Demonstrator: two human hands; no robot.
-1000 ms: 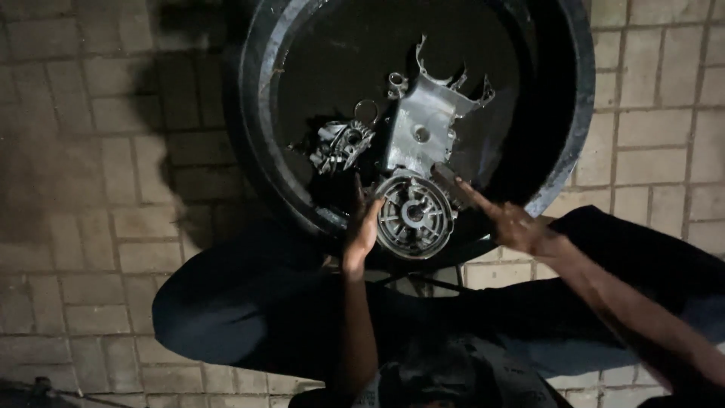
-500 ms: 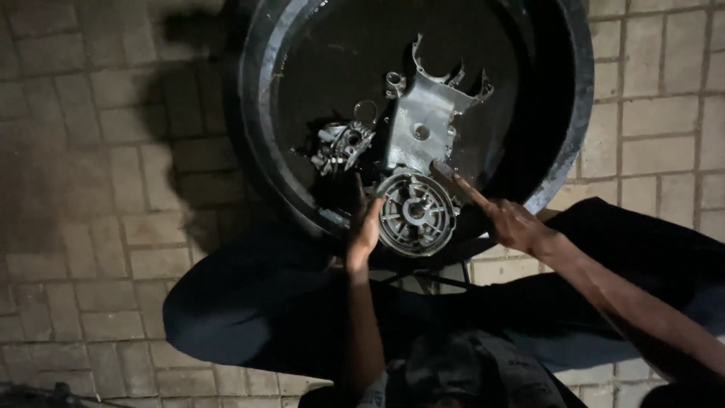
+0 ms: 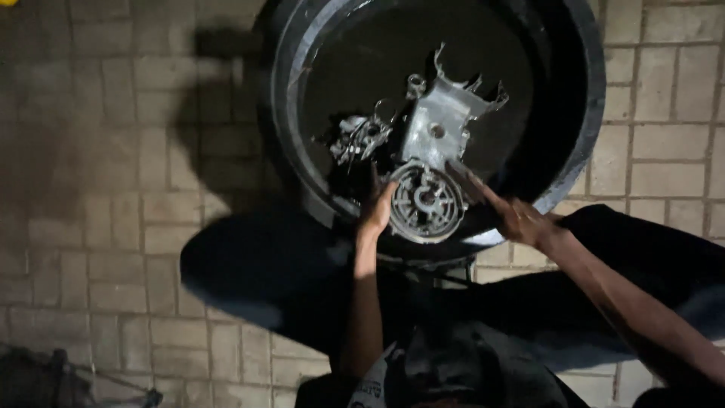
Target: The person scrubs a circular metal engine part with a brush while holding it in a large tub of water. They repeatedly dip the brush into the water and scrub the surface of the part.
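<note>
A grey metal engine casing (image 3: 436, 162) with a round ribbed housing at its near end lies in a large black round tub (image 3: 581, 113). My left hand (image 3: 375, 205) grips the left side of the round housing. From the right, my right hand (image 3: 504, 211) holds the casing's edge with fingers stretched onto it. A smaller dark metal part (image 3: 359, 140) lies in the tub just left of the casing.
The tub stands on a floor of pale paving bricks (image 3: 113, 189). My dark-clothed knees frame the tub's near rim at the left (image 3: 249, 264) and at the right (image 3: 642, 249). Some dark gear (image 3: 45, 374) sits at the bottom left corner.
The view has shifted slightly; both hands stay on the casing, with the right hand's fingers reaching a little further onto it.
</note>
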